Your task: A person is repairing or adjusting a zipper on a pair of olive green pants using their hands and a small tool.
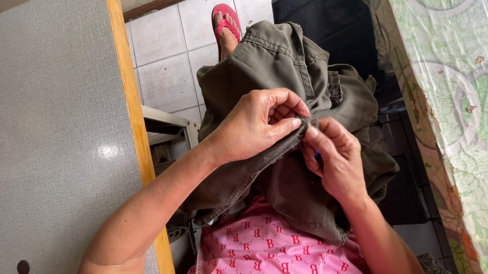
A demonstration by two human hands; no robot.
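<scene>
Both the left hand (256, 126) and right hand (334, 157) pinch the olive garment (284, 59) between grey tabletop (44, 129) and patterned cloth (469, 112).

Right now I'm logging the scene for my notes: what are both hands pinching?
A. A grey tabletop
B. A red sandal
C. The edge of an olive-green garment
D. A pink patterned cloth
C: the left hand and right hand meet on a seam of the olive-green garment in the lap.

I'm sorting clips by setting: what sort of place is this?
Probably a home or small sewing corner. Both hands pinch an olive garment over the lap, between a grey table and a plastic-covered surface, above a tiled floor.
</scene>
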